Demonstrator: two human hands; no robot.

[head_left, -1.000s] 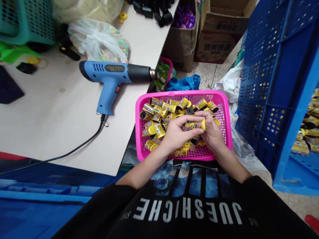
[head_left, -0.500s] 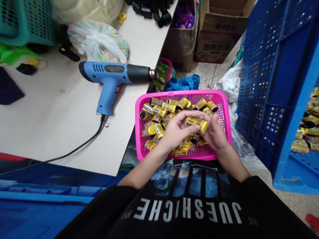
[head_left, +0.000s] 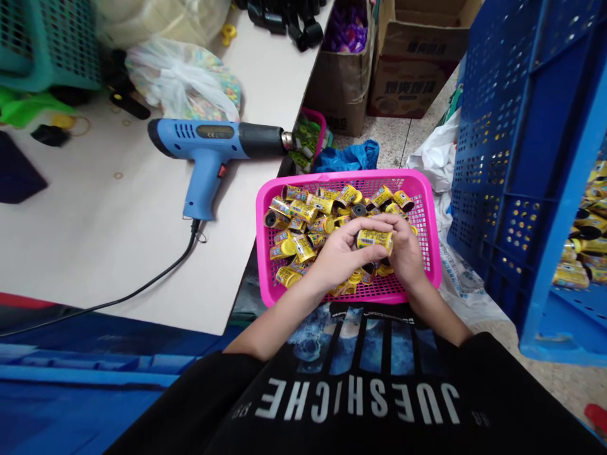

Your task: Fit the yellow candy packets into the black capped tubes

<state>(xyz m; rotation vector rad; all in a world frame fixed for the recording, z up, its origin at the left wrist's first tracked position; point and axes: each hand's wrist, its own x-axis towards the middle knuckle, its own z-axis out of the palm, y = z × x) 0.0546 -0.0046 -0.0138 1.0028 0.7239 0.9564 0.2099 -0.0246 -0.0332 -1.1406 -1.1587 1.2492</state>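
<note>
Over a pink plastic basket [head_left: 262, 253], my left hand [head_left: 339, 253] is closed around a small yellow canister [head_left: 374, 239] with a printed label, thumb below and fingers above. My right hand [head_left: 406, 254] grips the same canister at its right end, where the fingers of both hands come together. That right end is partly covered by the fingers. Many similar yellow canisters [head_left: 303, 211] lie jumbled in the basket; some show dark ends, others yellow caps.
A blue heat gun [head_left: 203, 142] lies on the white table [head_left: 118, 253] at left, its cord trailing off. Behind it sits a tied plastic bag [head_left: 190, 82]. A blue crate [head_left: 497, 158] stands at right. Cardboard boxes [head_left: 403, 82] are on the floor beyond the basket.
The canister has turned to lie more level, and its yellow capped end is now covered by my right hand. My right fingers have moved in closer around it.
</note>
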